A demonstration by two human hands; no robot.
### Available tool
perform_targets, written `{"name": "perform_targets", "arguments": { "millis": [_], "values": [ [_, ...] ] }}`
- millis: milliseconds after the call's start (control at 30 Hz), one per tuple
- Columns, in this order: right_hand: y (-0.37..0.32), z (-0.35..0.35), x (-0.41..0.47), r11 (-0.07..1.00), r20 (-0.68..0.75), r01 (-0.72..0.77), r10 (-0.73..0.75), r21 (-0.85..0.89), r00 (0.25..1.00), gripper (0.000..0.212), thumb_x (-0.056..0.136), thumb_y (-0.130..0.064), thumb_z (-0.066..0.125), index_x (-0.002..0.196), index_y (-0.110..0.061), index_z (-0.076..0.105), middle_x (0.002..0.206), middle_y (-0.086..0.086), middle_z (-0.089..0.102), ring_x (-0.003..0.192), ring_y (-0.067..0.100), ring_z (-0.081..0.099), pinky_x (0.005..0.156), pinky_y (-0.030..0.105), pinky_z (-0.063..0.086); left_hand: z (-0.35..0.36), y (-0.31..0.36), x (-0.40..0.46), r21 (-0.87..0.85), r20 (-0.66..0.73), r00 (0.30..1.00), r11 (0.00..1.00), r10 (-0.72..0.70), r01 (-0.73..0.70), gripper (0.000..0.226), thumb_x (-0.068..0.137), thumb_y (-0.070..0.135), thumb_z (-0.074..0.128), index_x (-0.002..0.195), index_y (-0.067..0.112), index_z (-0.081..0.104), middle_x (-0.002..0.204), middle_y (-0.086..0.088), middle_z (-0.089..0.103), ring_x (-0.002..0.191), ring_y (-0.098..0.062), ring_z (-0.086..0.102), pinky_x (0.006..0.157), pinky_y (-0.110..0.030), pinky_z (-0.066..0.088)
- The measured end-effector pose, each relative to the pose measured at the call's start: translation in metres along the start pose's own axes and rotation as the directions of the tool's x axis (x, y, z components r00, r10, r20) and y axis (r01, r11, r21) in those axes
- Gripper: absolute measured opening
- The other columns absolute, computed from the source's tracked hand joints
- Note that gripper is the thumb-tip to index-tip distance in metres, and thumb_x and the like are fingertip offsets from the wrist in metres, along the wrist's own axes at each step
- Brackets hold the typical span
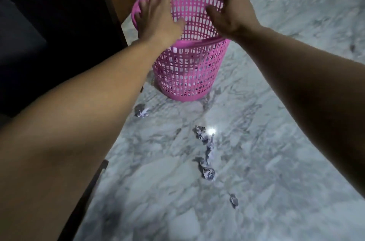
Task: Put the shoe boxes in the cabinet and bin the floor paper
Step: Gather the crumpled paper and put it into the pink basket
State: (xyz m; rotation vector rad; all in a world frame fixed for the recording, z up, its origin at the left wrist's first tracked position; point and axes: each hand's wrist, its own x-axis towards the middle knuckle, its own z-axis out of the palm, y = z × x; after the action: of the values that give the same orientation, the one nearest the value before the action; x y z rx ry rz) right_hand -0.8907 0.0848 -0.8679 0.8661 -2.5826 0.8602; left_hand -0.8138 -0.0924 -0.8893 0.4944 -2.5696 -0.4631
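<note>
Marble floor [276, 102] filled frame. Pink basket [189, 71] stood upright at 12 o'clock, beside dark cabinet [59, 23] at 10. Left hand [158, 17] hovered over basket's left rim, fingers spread, gripping nothing. Right hand [227, 9] over right rim, fingers loosely curled, thumb apart; contact with rim unclear. Crumpled paper scraps [206, 142] lay on floor at 6; another scrap [141, 110] just beside basket base.
</note>
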Motion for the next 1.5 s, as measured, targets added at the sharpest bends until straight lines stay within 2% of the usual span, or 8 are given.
{"name": "perform_targets", "arguments": {
  "millis": [133,267,400,500,633,900,1300,1500],
  "values": [
    [0.023,0.004,-0.074,0.966,-0.367,0.068,0.030,0.250,0.930,0.029,0.093,-0.021,0.052,0.115,-0.016,0.070,0.109,0.004,0.068,0.097,0.014,0.066,0.079,0.026,0.050,0.000,-0.028,-0.078,-0.135,-0.404,0.880,0.935,0.249,-0.327,0.018,0.086,0.021,0.057,0.098,0.012,0.066,0.102,-0.006,0.064,0.104,-0.022,0.052,0.092,-0.042,0.043],
    [0.052,0.041,-0.198,0.962,-0.184,-0.056,0.108,0.269,0.977,0.018,0.098,-0.022,0.058,0.110,-0.018,0.072,0.104,-0.001,0.066,0.090,0.019,0.065,0.082,0.033,0.050,0.050,-0.111,-0.169,-0.065,-0.003,0.965,0.963,0.262,-0.262,0.027,0.087,0.028,0.054,0.109,0.015,0.064,0.108,-0.008,0.060,0.104,-0.036,0.053,0.089,-0.047,0.044],
    [0.068,0.092,-0.319,0.994,0.207,-0.102,0.093,0.036,0.974,0.038,0.095,-0.051,0.058,0.125,-0.028,0.066,0.115,-0.002,0.061,0.103,0.027,0.062,0.085,0.047,0.051,0.100,-0.185,-0.209,0.240,0.401,0.910,0.971,-0.110,0.011,0.065,0.092,0.045,0.052,0.152,0.026,0.037,0.159,-0.013,0.031,0.141,-0.044,0.030,0.107,-0.060,0.039],
    [0.058,0.125,-0.362,0.967,0.455,-0.107,0.205,-0.231,0.866,0.092,0.081,-0.084,0.048,0.159,-0.039,0.028,0.154,0.008,0.039,0.134,0.034,0.044,0.099,0.050,0.046,0.119,-0.207,-0.209,0.309,0.464,0.869,0.951,-0.172,0.024,0.070,0.097,0.040,0.053,0.159,0.029,0.023,0.168,-0.011,0.009,0.147,-0.047,0.019,0.110,-0.063,0.035],
    [0.054,0.162,-0.355,0.930,0.482,-0.049,0.234,-0.365,0.844,0.119,0.066,-0.100,0.040,0.163,-0.039,0.009,0.171,0.015,0.010,0.148,0.043,0.030,0.104,0.058,0.039,0.138,-0.201,-0.211,0.330,0.485,0.863,0.944,-0.143,-0.029,0.058,0.098,0.027,0.053,0.154,0.024,0.038,0.162,-0.010,0.029,0.133,-0.047,0.038,0.102,-0.058,0.041],
    [0.072,0.190,-0.332,0.945,0.401,0.090,0.046,-0.314,0.915,0.049,0.094,-0.065,0.051,0.115,-0.022,0.062,0.125,0.006,0.058,0.102,0.034,0.056,0.078,0.044,0.048,0.157,-0.152,-0.261,0.042,0.355,0.929,0.991,0.107,-0.130,0.026,0.092,0.012,0.054,0.115,0.018,0.065,0.116,-0.009,0.052,0.100,-0.037,0.051,0.090,-0.048,0.044],
    [0.075,0.127,-0.331,0.994,0.469,-0.065,0.015,0.091,0.883,0.023,0.101,-0.035,0.055,0.120,-0.024,0.059,0.112,0.000,0.058,0.084,0.026,0.068,0.066,0.039,0.054,0.140,-0.082,-0.297,-0.125,0.464,0.872,0.986,0.154,-0.108,0.020,0.096,0.025,0.044,0.105,0.023,0.062,0.112,0.001,0.054,0.105,-0.028,0.050,0.088,-0.044,0.048],
    [0.089,0.075,-0.369,0.971,0.411,-0.236,0.233,-0.044,0.881,0.011,0.103,-0.035,0.049,0.107,-0.028,0.056,0.092,-0.007,0.068,0.081,0.025,0.065,0.063,0.035,0.048,0.149,-0.049,-0.304,-0.124,0.496,0.817,0.955,0.294,-0.269,0.028,0.094,0.019,0.049,0.119,0.020,0.062,0.121,-0.004,0.053,0.108,-0.035,0.051,0.081,-0.050,0.053]
  ]
}}
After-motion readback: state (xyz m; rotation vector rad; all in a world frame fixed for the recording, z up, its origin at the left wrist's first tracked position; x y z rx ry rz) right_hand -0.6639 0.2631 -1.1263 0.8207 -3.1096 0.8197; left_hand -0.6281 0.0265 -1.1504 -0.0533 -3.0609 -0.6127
